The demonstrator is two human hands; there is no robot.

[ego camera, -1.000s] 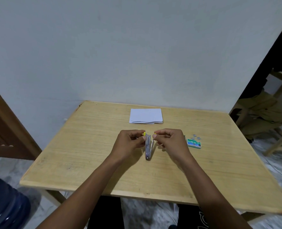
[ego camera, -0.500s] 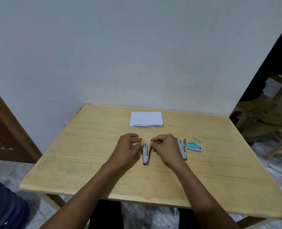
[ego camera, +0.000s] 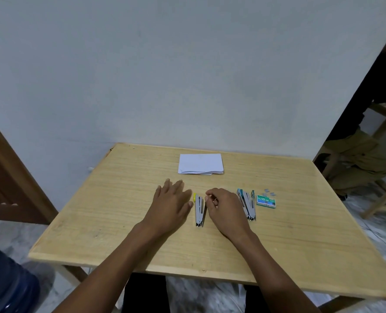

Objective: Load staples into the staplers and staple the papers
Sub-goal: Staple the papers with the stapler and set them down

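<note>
The yellow-tipped stapler (ego camera: 199,210) lies on the wooden table (ego camera: 119,199), apparently opened, with its long axis running from me towards the wall (ego camera: 187,75). My left hand (ego camera: 172,201) is just left of it with fingers spread flat. My right hand (ego camera: 223,206) is just right of it with fingers curled in, and I cannot tell whether they pinch staples. Further right of that stapler lie a teal stapler (ego camera: 247,203), a staple box (ego camera: 266,201) and loose staples (ego camera: 269,192), and the papers (ego camera: 200,164) sit beyond it.
</note>
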